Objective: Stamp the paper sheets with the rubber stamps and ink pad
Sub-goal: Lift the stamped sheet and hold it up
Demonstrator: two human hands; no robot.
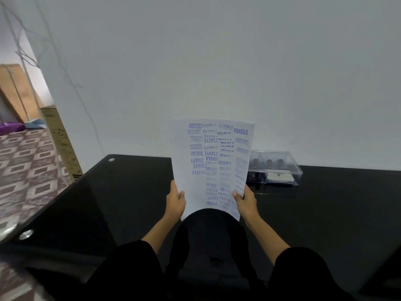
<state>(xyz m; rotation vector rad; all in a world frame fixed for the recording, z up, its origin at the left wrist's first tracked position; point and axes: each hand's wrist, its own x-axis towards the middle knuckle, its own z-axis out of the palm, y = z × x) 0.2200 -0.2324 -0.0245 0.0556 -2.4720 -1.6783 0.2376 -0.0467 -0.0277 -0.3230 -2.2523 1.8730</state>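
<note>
Matt white paper in the sheet (211,161), stamped in blue ink. Glossy black glass on the table (130,192), mirror-smooth, with shiny metal studs (111,159) at left. Clear hard plastic in the box (274,168) far right. Matt black cloth on the sleeves (130,268). Brown cardboard in the carton (60,137) far left.

Both hands, left hand (176,199) and right hand (245,200), grip the lower edges of a paper sheet (211,166) crowded with blue stamp marks, held upright above the black table (121,192), a clear plastic box (274,168) standing behind it.
</note>
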